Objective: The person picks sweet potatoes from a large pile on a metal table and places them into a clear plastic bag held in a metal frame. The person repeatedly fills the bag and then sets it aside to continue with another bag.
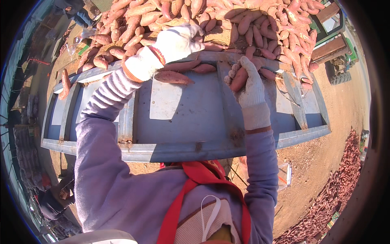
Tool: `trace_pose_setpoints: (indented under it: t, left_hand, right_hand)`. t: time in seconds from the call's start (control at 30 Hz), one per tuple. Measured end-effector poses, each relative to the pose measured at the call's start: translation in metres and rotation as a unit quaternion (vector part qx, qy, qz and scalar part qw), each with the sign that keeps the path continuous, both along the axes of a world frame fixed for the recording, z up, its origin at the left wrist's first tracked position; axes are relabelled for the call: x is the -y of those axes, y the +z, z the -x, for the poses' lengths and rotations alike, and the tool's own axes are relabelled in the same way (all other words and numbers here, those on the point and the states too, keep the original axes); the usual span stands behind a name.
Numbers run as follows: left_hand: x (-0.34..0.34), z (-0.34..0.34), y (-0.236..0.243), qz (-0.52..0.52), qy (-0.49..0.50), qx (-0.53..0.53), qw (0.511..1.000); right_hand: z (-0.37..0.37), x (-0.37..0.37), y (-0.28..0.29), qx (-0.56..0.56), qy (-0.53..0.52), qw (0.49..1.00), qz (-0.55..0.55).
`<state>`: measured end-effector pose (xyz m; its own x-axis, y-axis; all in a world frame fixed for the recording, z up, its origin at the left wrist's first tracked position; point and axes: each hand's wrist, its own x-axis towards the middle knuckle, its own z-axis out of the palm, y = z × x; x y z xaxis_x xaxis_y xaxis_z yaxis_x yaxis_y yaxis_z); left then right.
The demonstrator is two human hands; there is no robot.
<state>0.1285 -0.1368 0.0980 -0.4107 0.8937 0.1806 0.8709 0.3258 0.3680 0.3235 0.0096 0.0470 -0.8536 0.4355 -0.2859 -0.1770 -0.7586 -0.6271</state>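
Note:
My right hand (pixel 248 83), in a white knit glove, has its fingers wrapped round a reddish sweet potato (pixel 239 79) above the metal frame's far edge. Farther left, my left hand (pixel 175 42), also gloved, reaches over the near edge of a large heap of sweet potatoes (pixel 254 30). Its fingers are curled in; whatever lies inside them is hidden by the glove. Just below that hand, a sweet potato (pixel 174 77) rests on the panel, with a smaller sweet potato (pixel 204 68) to its right.
A blue-grey metal frame (pixel 178 151) with crossbars stands between me and the heap. One sweet potato (pixel 65 83) lies on its left end. A wheeled green machine (pixel 339 61) is at right. Another long heap (pixel 333 191) covers the ground lower right. A person (pixel 75 11) stands far left.

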Motion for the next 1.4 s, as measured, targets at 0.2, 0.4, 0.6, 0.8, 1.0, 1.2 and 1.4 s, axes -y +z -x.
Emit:
trace_pose_setpoints:
  t: [0.2,0.4,0.6,0.8,1.0,1.2,1.4]
  left_hand:
    - [0.074,-0.022,-0.082,0.179,-0.009,-0.145,0.973]
    - [0.079,-0.037,-0.037,0.205,0.073,0.351,0.911]
    - [0.040,-0.057,-0.027,0.019,-0.087,0.211,0.973]
    - [0.027,0.010,-0.029,-0.045,-0.087,-0.106,0.990]
    - [0.033,-0.008,-0.083,0.258,0.061,-0.145,0.953]
    - [0.027,0.001,-0.068,0.297,0.069,-0.008,0.952]
    - [0.013,0.018,-0.095,0.157,-0.007,0.124,0.980]
  right_hand:
    - [-0.014,0.024,-0.015,0.082,0.078,0.992,-0.050]
    - [-0.024,0.058,-0.015,0.173,0.144,0.974,-0.028]
    - [-0.026,0.060,-0.008,-0.004,0.126,0.987,0.098]
    - [-0.055,0.049,-0.001,0.020,0.055,0.998,-0.010]
    - [-0.168,0.040,-0.006,-0.100,-0.170,0.980,-0.041]
    - [-0.398,0.088,-0.034,-0.060,-0.366,0.925,-0.085]
    - [-0.561,0.271,-0.098,0.191,-0.687,0.700,0.033]
